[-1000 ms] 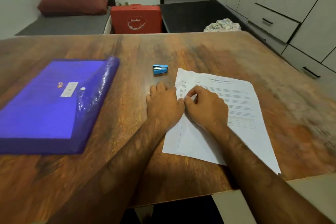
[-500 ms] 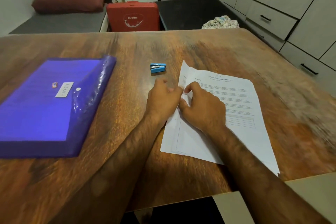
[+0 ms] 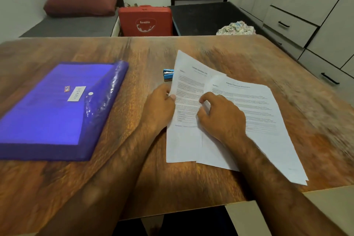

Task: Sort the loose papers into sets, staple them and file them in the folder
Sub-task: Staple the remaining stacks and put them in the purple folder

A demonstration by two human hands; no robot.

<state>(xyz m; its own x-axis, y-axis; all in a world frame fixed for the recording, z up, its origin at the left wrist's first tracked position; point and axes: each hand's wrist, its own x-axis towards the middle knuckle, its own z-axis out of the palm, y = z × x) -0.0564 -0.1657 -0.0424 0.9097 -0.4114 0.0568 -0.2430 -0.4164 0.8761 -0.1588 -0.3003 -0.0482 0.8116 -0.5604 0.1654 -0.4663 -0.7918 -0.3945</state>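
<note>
A stack of printed white papers (image 3: 256, 113) lies on the wooden table (image 3: 191, 188) at the right. One sheet (image 3: 187, 86) is lifted and pulled off to the left; my left hand (image 3: 159, 107) pinches its left edge between thumb and fingers. My right hand (image 3: 220, 117) rests on the stack with fingers curled, holding the paper down near its left edge. A small blue stapler (image 3: 168, 74) lies just beyond the lifted sheet, partly hidden by it. The purple plastic folder (image 3: 55, 109) lies flat at the left, its flap raised along the right side.
Beyond the table's far edge stand a red case (image 3: 145, 21), a bench with a dark red cushion (image 3: 80, 3) and a crumpled cloth (image 3: 236, 28). White cabinet drawers (image 3: 298, 23) line the right wall.
My left hand has taken hold of the top sheet and drawn it up and to the left, off the stack. The sheet now covers part of the stapler. My right hand stayed on the stack.
</note>
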